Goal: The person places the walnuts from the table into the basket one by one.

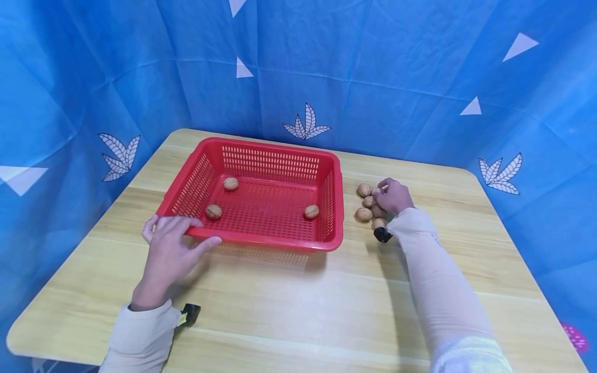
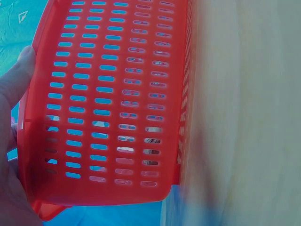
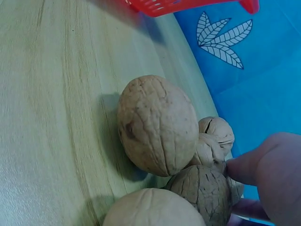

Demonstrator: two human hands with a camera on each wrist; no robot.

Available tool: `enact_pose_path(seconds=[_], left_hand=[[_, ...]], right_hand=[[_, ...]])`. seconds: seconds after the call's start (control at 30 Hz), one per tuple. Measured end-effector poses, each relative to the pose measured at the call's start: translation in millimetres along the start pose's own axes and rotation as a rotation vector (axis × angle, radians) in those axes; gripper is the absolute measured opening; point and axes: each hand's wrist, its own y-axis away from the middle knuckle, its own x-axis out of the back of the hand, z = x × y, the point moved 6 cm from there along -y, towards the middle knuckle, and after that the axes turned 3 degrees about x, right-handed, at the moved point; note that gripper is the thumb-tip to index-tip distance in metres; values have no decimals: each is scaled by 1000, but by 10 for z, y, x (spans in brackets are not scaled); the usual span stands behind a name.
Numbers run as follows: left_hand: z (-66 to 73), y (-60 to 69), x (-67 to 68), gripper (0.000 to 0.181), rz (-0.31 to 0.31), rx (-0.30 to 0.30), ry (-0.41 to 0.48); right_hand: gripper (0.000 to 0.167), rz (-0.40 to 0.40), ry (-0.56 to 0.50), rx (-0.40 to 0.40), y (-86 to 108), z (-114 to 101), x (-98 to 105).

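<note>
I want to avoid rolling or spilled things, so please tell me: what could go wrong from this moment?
The clustered walnuts sit close together, so the right hand, whose fingers are among them, might nudge a neighbour and send it rolling.

The black device worn at that wrist appears very near one walnut and could knock it.

The left hand grips the red plastic basket by its rim; a tug might tilt it and roll the three loose walnuts inside.

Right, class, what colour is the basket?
The basket is red, seen best in the head view.
</note>
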Motion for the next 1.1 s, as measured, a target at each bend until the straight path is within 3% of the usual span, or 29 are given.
enact_pose_path(seconds=[0.33,0.67,1.1], left_hand=[[-15,8,-11,48,-1,-4,-1],[-20,14,-19,48,6,-6,2],[-19,17,-30,48,18,-17,5]], right_hand=[[31,18,13,12,30,8,13],[37,15,-32,-15,75,-24,76],[39,95,140,223,147,-612,288]])
